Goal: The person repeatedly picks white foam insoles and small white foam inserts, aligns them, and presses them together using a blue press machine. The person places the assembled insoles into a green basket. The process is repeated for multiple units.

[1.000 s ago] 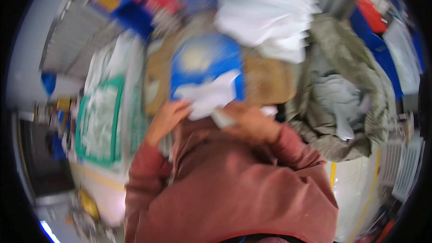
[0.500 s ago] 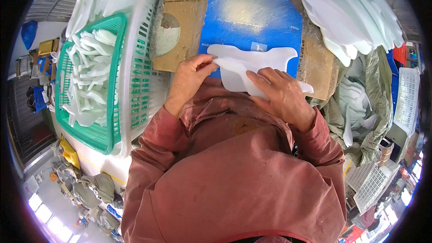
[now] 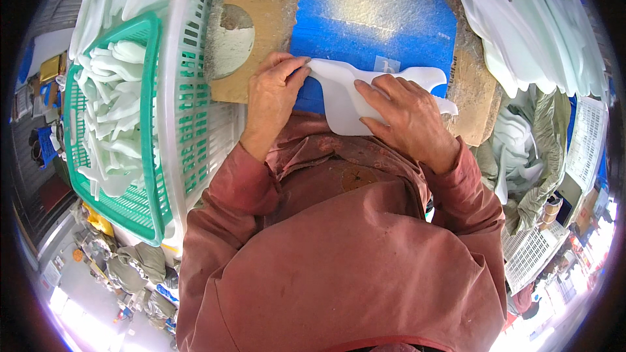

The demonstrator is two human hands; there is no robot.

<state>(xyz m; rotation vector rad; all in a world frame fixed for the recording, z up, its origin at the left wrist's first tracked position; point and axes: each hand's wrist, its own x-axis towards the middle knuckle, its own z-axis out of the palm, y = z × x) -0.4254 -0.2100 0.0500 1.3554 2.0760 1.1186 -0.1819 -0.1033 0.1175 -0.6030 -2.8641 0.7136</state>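
A thin white plastic piece (image 3: 340, 101) with wavy edges lies over my lap and the near edge of a blue sheet (image 3: 378, 19). Its upper left corner is pinched between the thumb and fingers of my left hand (image 3: 274, 94). My right hand (image 3: 414, 120) grips the piece near its middle, fingers bent over the top face and thumb at the lower edge. A second white layer shows beyond the right fingers; I cannot tell whether it is a separate piece.
Flattened brown cardboard (image 3: 264, 23) lies under the blue sheet. At left, a green basket (image 3: 156, 124) of small white pieces stands against a large white crate (image 3: 195, 45). Stacked white pieces (image 3: 521, 39) fan out at right, above an open sack (image 3: 544, 130) holding more.
The far upper edge of the white plastic has dropped on the left, and my left hand has risen slightly with its corner. The whole view has shifted a little.
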